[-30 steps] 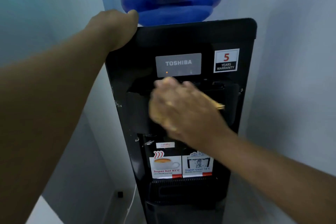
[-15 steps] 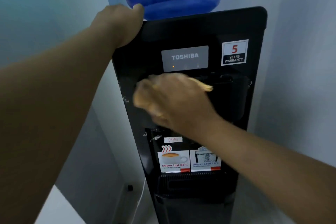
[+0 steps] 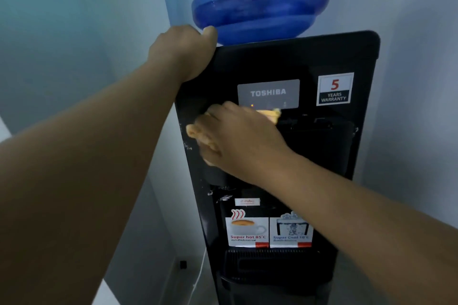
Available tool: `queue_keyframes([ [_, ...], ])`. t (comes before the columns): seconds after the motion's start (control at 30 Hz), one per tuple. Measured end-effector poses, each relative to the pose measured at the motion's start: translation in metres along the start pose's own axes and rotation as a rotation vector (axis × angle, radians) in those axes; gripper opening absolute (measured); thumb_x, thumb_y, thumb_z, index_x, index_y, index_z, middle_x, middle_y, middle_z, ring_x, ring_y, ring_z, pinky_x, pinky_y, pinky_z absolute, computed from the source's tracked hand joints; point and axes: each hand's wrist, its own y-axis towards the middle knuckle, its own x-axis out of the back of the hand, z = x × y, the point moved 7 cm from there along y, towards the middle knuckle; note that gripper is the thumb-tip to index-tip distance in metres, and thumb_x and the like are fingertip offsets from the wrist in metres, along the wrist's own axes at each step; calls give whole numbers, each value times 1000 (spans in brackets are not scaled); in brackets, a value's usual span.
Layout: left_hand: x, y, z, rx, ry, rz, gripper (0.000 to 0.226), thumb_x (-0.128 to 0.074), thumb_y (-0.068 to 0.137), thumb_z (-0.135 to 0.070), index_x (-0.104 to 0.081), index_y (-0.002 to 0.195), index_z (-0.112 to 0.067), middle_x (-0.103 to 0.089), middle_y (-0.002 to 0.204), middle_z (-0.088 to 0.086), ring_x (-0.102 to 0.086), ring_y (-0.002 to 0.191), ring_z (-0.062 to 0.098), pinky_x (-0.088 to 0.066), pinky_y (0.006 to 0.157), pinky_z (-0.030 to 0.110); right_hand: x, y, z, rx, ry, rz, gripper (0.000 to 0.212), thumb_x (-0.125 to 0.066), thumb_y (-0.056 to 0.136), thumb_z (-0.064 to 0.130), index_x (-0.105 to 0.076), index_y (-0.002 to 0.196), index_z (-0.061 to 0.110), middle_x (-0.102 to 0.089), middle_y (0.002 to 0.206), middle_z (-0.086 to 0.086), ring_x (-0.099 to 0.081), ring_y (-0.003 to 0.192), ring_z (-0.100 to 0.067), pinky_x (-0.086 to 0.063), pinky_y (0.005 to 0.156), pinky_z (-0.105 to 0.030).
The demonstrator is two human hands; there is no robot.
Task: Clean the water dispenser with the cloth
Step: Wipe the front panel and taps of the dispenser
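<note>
My left hand (image 3: 183,52) grips water dispenser (image 3: 347,57) top-left corner; right hand (image 3: 238,141), fingers curled, presses cloth (image 3: 270,115) against its front.

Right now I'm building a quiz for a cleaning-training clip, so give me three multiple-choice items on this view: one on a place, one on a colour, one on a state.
1. Where is the left hand?
A) on the warranty sticker
B) gripping the top left corner of the water dispenser
C) on the drip tray

2. What colour is the bottle on top?
A) blue
B) green
C) red

3. What is the right hand doing?
A) hanging empty
B) holding a cup
C) holding the yellow cloth against the dispenser's front

Answers:
1 B, its fingers curl over the top left edge beside the bottle.
2 A, the bottle is see-through blue plastic.
3 C, yellow cloth shows on both sides of the hand, just below the TOSHIBA plate.
</note>
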Motion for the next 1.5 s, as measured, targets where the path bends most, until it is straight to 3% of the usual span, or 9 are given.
queue_keyframes([
  [0.1, 1, -3, 1, -21, 1, -29, 45, -21, 94, -44, -50, 89, -11, -51, 100, 21, -40, 84, 32, -30, 75, 36, 20, -48, -48, -47, -71, -3, 37, -46, 84, 38, -66, 108, 19, -63, 96, -2, -58, 87, -27, -41, 71, -38],
  [0.27, 5, -7, -3, -52, 3, -64, 42, -24, 97, -40, -50, 77, -14, -46, 89, 13, -43, 83, 33, -31, 73, 35, 38, -51, -62, -282, -175, -79, 33, -38, 89, 38, -60, 82, 16, -48, 75, -2, -50, 73, -27, -24, 63, -33],
  [0.57, 3, -2, 0, -63, -30, -78, 41, -26, 97, -40, -49, 72, -17, -45, 77, 10, -46, 79, 32, -31, 69, 35, -16, 1, 36, 171, -55, 96, 20, -53, 84, 28, -60, 68, 18, -53, 69, -1, -54, 68, -26, -38, 57, -34],
  [0.73, 3, 2, 1, -88, -19, -100, 44, -24, 96, -41, -53, 76, -15, -49, 80, 11, -48, 81, 33, -32, 69, 35, 40, -77, -78, -212, -88, -171, 29, -48, 89, 33, -68, 102, 16, -63, 93, -7, -58, 85, -31, -40, 76, -40],
  [0.87, 1, 2, -1, -100, -15, -105, 44, -24, 96, -41, -50, 72, -15, -47, 73, 9, -48, 80, 32, -32, 69, 35, 43, -71, -77, -429, -85, -194, 30, -44, 84, 30, -65, 83, 9, -57, 81, -9, -53, 78, -30, -38, 69, -39],
  [1.1, 2, 0, 0, -70, -19, -100, 44, -27, 97, -42, -56, 80, -14, -45, 70, 5, -44, 64, 23, -30, 61, 33, 10, -8, -10, -17, -9, -30, 26, -51, 80, 36, -68, 82, 16, -58, 80, -4, -57, 73, -26, -28, 59, -29],
  [1.33, 4, -4, 3, -50, -25, -92, 45, -26, 97, -44, -58, 85, -13, -50, 74, 8, -48, 67, 25, -33, 66, 34, 72, -84, -130, -270, 2, -140, 47, -32, 98, 41, -66, 100, 9, -50, 89, 1, -50, 81, -21, -39, 64, -34],
  [1.43, 8, -5, -1, -53, -6, -119, 44, -28, 97, -41, -58, 86, -11, -50, 87, 14, -48, 80, 34, -32, 71, 36, 73, -34, -97, -74, 163, -192, 34, -43, 99, 33, -64, 115, 12, -59, 111, -6, -54, 101, -21, -47, 84, -35],
  [1.5, 8, -6, 0, -51, 3, -131, 43, -29, 98, -40, -57, 86, -10, -49, 89, 15, -46, 83, 35, -33, 72, 36, 43, -18, -64, 149, 197, 46, 34, -45, 97, 36, -63, 121, 20, -59, 119, -1, -53, 107, -18, -46, 94, -36],
])
